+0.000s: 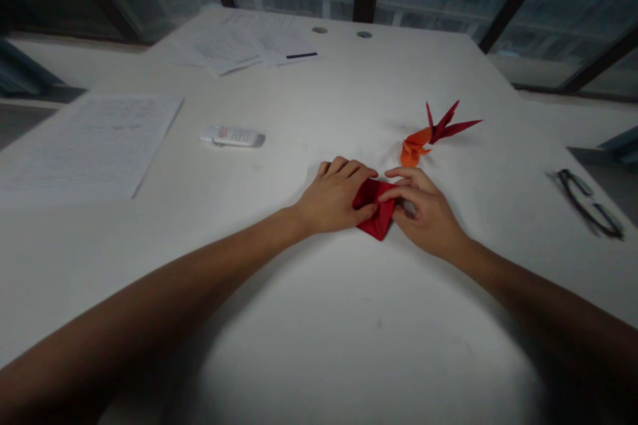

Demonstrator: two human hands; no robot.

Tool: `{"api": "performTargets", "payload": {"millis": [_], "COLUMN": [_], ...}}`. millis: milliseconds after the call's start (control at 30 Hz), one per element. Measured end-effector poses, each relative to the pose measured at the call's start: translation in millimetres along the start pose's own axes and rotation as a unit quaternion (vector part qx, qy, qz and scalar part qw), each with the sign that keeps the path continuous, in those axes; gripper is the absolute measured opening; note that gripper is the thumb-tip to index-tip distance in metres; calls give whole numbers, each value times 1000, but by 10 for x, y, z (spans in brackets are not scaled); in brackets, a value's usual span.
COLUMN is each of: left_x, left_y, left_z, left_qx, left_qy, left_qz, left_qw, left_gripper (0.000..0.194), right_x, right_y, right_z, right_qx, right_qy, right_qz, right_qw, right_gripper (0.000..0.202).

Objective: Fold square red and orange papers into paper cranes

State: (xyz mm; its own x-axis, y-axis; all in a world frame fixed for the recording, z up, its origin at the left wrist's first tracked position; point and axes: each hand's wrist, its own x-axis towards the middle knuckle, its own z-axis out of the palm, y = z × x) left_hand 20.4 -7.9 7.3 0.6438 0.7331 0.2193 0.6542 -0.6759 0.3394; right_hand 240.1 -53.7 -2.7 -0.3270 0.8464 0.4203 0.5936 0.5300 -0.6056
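Observation:
A small folded piece of red paper [381,220] lies on the white table between my two hands. My left hand [339,198] holds it down from the left, thumb on its lower part and fingertips at its upper edge. From the right, my right hand [421,206] grips the paper's right edge between thumb and fingers, with one fingertip over its top. Part of the paper is covered by my fingers. Just behind the right hand stands an orange folded paper piece [413,146], with a pointed red folded paper piece [446,127] touching it.
A white capped tube-like item [233,137] lies left of my hands. Printed sheets [94,139] cover the left side, and more papers [224,40] with a dark pen [302,55] lie at the back. Black-framed glasses [591,204] rest near the right edge. Windows stand behind the table [349,319].

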Motion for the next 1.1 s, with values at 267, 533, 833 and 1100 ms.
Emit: {"api": "performTargets", "payload": {"millis": [267, 533, 833, 1100], "left_x": [-5, -3, 1, 8], "left_y": [11, 11, 8, -19], "left_z": [-18, -10, -1, -28], "left_qx": [-14, -10, -11, -4], "left_qy": [-12, -9, -9, -18], "left_qz": [8, 16, 20, 57], "left_qw": [1000, 1000, 1000, 998], "left_gripper": [55, 56, 54, 34], "right_x": [19, 25, -20, -36], "right_y": [-18, -22, -7, 17], "right_z": [-20, -34, 18, 39], "right_qx": [-16, -2, 150, 169], "right_qy": [-3, -27, 23, 43], "right_qz": [-14, -31, 32, 17], "right_qw": [1000, 999, 988, 984], "right_gripper": [33, 35, 21, 29]}}
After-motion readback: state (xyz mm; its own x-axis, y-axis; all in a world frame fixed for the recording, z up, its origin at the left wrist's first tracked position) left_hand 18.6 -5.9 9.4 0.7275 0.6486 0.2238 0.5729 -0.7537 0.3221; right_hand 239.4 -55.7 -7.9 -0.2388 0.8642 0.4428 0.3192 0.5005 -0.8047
